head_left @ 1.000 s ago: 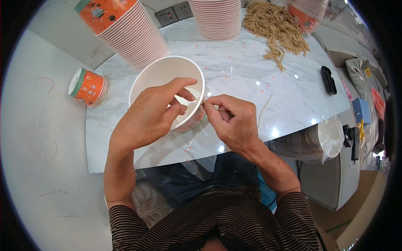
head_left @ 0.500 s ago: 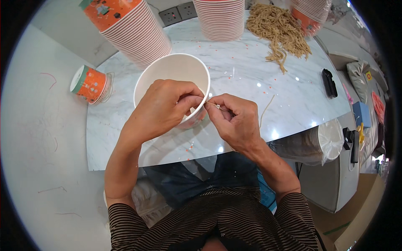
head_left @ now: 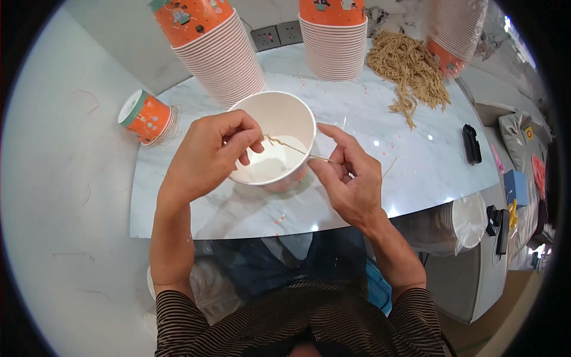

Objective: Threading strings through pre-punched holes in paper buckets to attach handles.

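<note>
A large white-lined paper bucket (head_left: pixel 275 107) stands on the table in front of me, mouth up. Across its opening runs a tan string (head_left: pixel 291 146), slightly knotted or twisted near its left end. My left hand (head_left: pixel 215 146) pinches that end above the bucket's left side. On the right, the string passes over the rim into the curled fingers of my right hand (head_left: pixel 352 175), whose thumb and forefinger are spread beside the rim. A loose end of string sticks out past the right hand. The bucket's outer wall is mostly hidden.
Stacks of orange printed paper buckets (head_left: pixel 220 56) (head_left: pixel 334 50) rise at the back. A heap of tan strings (head_left: pixel 410 68) lies back right, near a plastic-wrapped stack (head_left: pixel 455 35). A smaller orange cup stack (head_left: pixel 148 119) lies left; a black object (head_left: pixel 471 144) sits right.
My hands have moved apart from the rim where they met. The string is now stretched between them across the bucket's mouth. The view has shifted slightly, showing more of the back.
</note>
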`<action>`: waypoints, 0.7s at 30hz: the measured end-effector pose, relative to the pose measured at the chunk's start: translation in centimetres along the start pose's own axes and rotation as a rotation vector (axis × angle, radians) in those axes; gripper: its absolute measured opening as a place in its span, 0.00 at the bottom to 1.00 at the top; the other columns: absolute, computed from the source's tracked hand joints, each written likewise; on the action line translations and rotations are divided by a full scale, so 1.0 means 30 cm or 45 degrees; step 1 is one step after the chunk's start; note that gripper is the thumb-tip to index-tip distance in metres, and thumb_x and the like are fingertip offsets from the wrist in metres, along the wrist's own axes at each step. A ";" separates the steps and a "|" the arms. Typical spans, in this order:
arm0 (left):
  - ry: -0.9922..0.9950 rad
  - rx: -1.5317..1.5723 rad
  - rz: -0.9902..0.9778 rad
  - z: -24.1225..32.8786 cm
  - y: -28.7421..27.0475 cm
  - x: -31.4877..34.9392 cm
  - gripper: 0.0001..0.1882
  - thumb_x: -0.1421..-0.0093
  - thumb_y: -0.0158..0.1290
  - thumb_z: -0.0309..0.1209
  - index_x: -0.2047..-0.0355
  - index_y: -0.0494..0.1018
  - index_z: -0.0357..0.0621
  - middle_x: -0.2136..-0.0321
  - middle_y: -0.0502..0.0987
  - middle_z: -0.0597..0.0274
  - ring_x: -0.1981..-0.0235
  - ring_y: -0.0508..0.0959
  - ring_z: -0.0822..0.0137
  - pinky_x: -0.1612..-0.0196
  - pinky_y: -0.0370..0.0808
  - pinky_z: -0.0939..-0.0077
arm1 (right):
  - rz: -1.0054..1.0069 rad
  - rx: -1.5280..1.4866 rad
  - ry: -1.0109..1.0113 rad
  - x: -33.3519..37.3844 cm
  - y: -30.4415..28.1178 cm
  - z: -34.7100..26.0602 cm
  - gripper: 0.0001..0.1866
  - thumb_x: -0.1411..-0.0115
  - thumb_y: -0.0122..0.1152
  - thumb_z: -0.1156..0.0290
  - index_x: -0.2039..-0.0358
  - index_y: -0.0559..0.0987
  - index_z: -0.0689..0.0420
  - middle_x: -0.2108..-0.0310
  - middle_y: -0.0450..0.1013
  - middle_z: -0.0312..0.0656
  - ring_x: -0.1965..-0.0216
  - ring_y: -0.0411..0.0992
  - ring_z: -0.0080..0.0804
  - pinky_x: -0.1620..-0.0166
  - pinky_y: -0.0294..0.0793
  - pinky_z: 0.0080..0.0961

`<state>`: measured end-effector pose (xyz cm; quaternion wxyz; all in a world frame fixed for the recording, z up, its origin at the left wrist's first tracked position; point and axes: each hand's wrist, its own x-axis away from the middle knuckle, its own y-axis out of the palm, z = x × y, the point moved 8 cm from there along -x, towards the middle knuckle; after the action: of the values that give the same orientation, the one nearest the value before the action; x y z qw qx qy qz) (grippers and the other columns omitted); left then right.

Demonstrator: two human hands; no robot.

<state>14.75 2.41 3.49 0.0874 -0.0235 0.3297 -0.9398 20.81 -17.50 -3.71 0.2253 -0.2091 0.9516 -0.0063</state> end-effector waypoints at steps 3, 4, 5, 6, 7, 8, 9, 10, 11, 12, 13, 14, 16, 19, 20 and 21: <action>0.116 -0.017 -0.047 0.049 0.019 0.023 0.08 0.29 0.52 0.27 0.64 0.77 0.35 0.72 0.82 0.64 0.74 0.77 0.77 0.70 0.74 0.80 | -0.078 0.217 -0.216 -0.043 0.035 -0.070 0.18 0.42 0.73 0.74 0.50 0.83 0.62 0.79 0.69 0.34 0.79 0.65 0.20 0.74 0.64 0.22; 0.186 -0.055 -0.075 0.070 0.030 0.029 0.09 0.27 0.51 0.29 0.63 0.77 0.37 0.71 0.82 0.66 0.73 0.77 0.79 0.72 0.74 0.82 | -0.116 0.325 -0.313 -0.053 0.057 -0.094 0.17 0.43 0.74 0.70 0.53 0.85 0.61 0.77 0.77 0.41 0.80 0.73 0.28 0.74 0.70 0.26; 0.198 -0.044 -0.069 0.071 0.032 0.025 0.09 0.27 0.51 0.29 0.63 0.76 0.36 0.70 0.82 0.65 0.74 0.76 0.79 0.71 0.75 0.82 | -0.115 0.275 -0.224 -0.065 0.066 -0.076 0.12 0.42 0.72 0.69 0.60 0.87 0.60 0.73 0.81 0.46 0.77 0.78 0.36 0.72 0.73 0.31; 0.202 -0.044 -0.065 0.069 0.032 0.017 0.09 0.27 0.51 0.29 0.63 0.76 0.36 0.70 0.82 0.65 0.74 0.76 0.79 0.71 0.75 0.82 | -0.115 0.277 -0.229 -0.067 0.064 -0.075 0.12 0.42 0.72 0.69 0.60 0.87 0.60 0.73 0.81 0.46 0.77 0.78 0.36 0.72 0.73 0.31; 0.189 -0.023 -0.055 0.063 0.032 0.003 0.08 0.28 0.52 0.28 0.62 0.77 0.36 0.68 0.83 0.64 0.72 0.77 0.79 0.71 0.75 0.82 | -0.097 0.239 -0.164 -0.071 0.055 -0.060 0.10 0.42 0.71 0.69 0.62 0.87 0.60 0.74 0.81 0.46 0.78 0.77 0.35 0.72 0.73 0.30; 0.170 0.005 -0.032 0.045 0.015 0.003 0.07 0.28 0.53 0.28 0.61 0.77 0.37 0.66 0.83 0.63 0.71 0.77 0.78 0.70 0.76 0.81 | -0.095 0.201 -0.103 -0.076 0.066 -0.054 0.08 0.41 0.70 0.69 0.64 0.87 0.59 0.76 0.80 0.45 0.78 0.76 0.34 0.72 0.73 0.30; 0.167 0.011 -0.016 0.028 0.005 0.005 0.07 0.28 0.53 0.28 0.61 0.77 0.37 0.66 0.83 0.63 0.71 0.77 0.78 0.70 0.76 0.81 | -0.110 0.204 -0.111 -0.080 0.078 -0.066 0.08 0.41 0.70 0.69 0.64 0.87 0.59 0.76 0.80 0.45 0.78 0.76 0.34 0.72 0.73 0.30; 0.167 0.102 0.055 0.011 -0.014 0.006 0.07 0.29 0.54 0.27 0.57 0.78 0.37 0.64 0.83 0.63 0.69 0.78 0.77 0.68 0.77 0.80 | -0.142 0.243 -0.055 -0.085 0.091 -0.067 0.07 0.41 0.70 0.69 0.65 0.87 0.59 0.76 0.80 0.45 0.79 0.76 0.34 0.72 0.73 0.30; 0.169 0.187 0.117 0.003 -0.020 -0.001 0.09 0.30 0.55 0.27 0.53 0.78 0.37 0.61 0.84 0.62 0.66 0.79 0.76 0.66 0.78 0.80 | -0.163 0.279 0.005 -0.087 0.090 -0.057 0.07 0.41 0.70 0.69 0.67 0.87 0.59 0.77 0.79 0.45 0.79 0.76 0.34 0.73 0.72 0.29; 0.167 0.190 0.125 0.000 -0.015 -0.006 0.09 0.30 0.55 0.27 0.53 0.78 0.37 0.61 0.84 0.62 0.66 0.79 0.76 0.66 0.78 0.80 | -0.171 0.280 0.002 -0.087 0.092 -0.050 0.07 0.41 0.70 0.69 0.67 0.87 0.59 0.77 0.79 0.45 0.79 0.76 0.34 0.73 0.72 0.29; 0.303 0.076 0.117 0.027 -0.004 -0.005 0.13 0.32 0.57 0.26 0.48 0.77 0.38 0.59 0.84 0.62 0.64 0.79 0.75 0.64 0.78 0.79 | -0.157 0.260 -0.043 -0.087 0.093 -0.045 0.07 0.40 0.69 0.70 0.66 0.87 0.59 0.77 0.79 0.45 0.79 0.76 0.34 0.73 0.72 0.29; 0.433 -0.041 0.111 0.051 0.004 0.002 0.19 0.33 0.58 0.26 0.43 0.76 0.39 0.57 0.84 0.62 0.62 0.80 0.74 0.61 0.79 0.78 | -0.147 0.237 -0.087 -0.085 0.095 -0.047 0.06 0.40 0.69 0.70 0.66 0.87 0.59 0.77 0.79 0.44 0.80 0.75 0.33 0.73 0.71 0.28; 0.436 -0.076 0.091 0.048 -0.005 -0.006 0.20 0.37 0.61 0.26 0.44 0.79 0.39 0.60 0.85 0.63 0.63 0.81 0.73 0.58 0.79 0.77 | -0.172 0.199 -0.097 -0.085 0.106 -0.053 0.06 0.39 0.68 0.71 0.65 0.87 0.60 0.78 0.79 0.44 0.80 0.75 0.32 0.73 0.71 0.28; 0.337 -0.064 -0.147 0.024 0.046 -0.024 0.08 0.39 0.63 0.26 0.61 0.85 0.35 0.72 0.86 0.61 0.71 0.82 0.71 0.64 0.78 0.75 | -0.198 0.180 -0.134 -0.084 0.115 -0.054 0.05 0.38 0.68 0.73 0.64 0.86 0.61 0.78 0.79 0.43 0.80 0.74 0.28 0.73 0.71 0.25; 0.325 -0.052 -0.128 0.020 0.038 -0.025 0.08 0.39 0.63 0.26 0.61 0.85 0.35 0.72 0.86 0.61 0.71 0.82 0.71 0.64 0.78 0.75 | -0.194 0.187 -0.162 -0.082 0.119 -0.058 0.05 0.37 0.67 0.74 0.63 0.85 0.62 0.79 0.78 0.42 0.80 0.74 0.26 0.73 0.70 0.24; 0.348 -0.127 -0.170 0.025 0.038 -0.023 0.08 0.40 0.63 0.26 0.62 0.85 0.36 0.72 0.85 0.59 0.72 0.82 0.70 0.65 0.78 0.74 | -0.219 0.190 -0.164 -0.079 0.125 -0.067 0.05 0.37 0.67 0.74 0.63 0.85 0.62 0.79 0.78 0.42 0.80 0.74 0.26 0.73 0.70 0.24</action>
<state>15.68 1.18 3.38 -0.0223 0.0783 0.3825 -0.9203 20.38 -13.28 -1.30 0.2995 -0.2723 0.9106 -0.0831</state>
